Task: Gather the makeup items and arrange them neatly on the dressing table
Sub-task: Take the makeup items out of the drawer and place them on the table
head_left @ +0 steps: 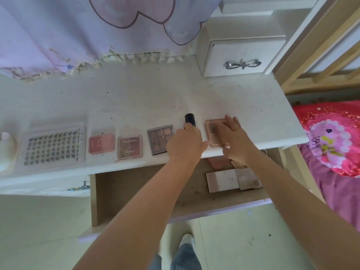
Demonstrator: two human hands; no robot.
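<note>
Altogether four palettes (129, 147) line the dressing table (136, 98).

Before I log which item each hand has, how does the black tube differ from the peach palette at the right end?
The black tube is dark and cylindrical; the peach palette is flat, pale and square. The left hand grips the tube, while the right hand rests flat on the palette. Both are on the dressing table.

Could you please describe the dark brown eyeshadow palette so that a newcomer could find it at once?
Follow the row of flat cases along the front edge of the white dressing table. The dark brown palette lies just left of the left hand. It alone is dark; the neighbouring LAMEILA palette is pink.
</note>
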